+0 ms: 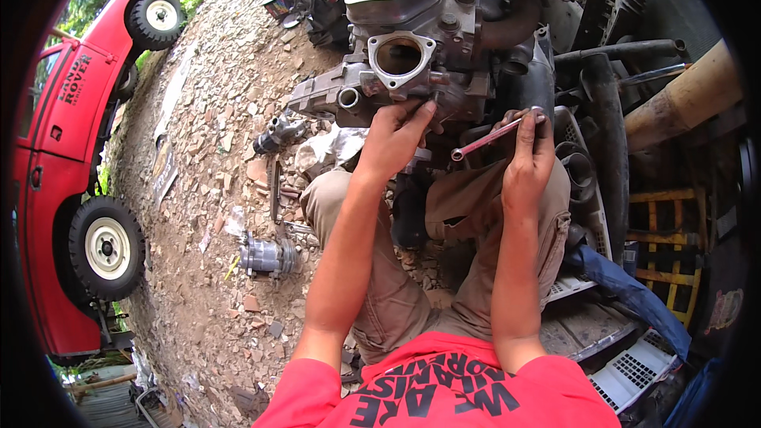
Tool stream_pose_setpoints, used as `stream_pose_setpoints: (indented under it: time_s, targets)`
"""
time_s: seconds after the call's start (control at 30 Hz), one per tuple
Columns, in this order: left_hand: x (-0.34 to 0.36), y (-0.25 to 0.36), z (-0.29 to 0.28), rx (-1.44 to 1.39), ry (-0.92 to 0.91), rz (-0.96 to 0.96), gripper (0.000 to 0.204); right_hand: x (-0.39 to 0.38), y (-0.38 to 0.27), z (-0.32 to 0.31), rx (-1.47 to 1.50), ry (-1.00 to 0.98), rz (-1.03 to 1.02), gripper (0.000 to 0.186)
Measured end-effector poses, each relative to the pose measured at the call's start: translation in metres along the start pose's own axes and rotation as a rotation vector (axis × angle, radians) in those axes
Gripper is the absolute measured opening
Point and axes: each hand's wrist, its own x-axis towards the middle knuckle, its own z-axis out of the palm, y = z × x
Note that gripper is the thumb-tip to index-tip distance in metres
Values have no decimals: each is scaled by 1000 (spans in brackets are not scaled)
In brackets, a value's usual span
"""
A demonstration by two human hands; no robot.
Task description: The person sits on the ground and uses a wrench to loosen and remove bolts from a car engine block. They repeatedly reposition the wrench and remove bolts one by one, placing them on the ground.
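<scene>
Engine [460, 47] top centre of frame; left hand [391, 141] at its lower front, thumb and forefinger close together, cannot tell on what; right hand [527, 165], right of centre, fingers clamped on wrench [491, 136]; step seems feeling engine front; next likely calls for seating wrench squarely

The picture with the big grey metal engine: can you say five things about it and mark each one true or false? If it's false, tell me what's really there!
1. The right hand holds a long, shiny metal wrench. True.
2. The left hand is tucked in a pocket. False: it is up at the lower part of the grey metal engine.
3. A red car with cream wheels stands at the picture's left. True.
4. A silver, rounded metal part lies on the stony brown ground. True.
5. The person's short-sleeved shirt is green. False: it is red with black lettering.
</scene>
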Motion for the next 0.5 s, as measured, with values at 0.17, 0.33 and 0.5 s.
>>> stream_pose_setpoints:
  time_s: [0.17, 0.33, 0.5]
  targets:
    - [0, 3, 2, 191, 63, 27, 33, 24, -13, -1, 19, -83, 194, 20]
    - [-3, -4, 1, 137, 32, -14, 31, 29, -4, 0, -47, -237, 335, 22]
    - [-3, -4, 7, 159, 49, 28, 30, 7, 19, -1, 51, -177, 493, 21]
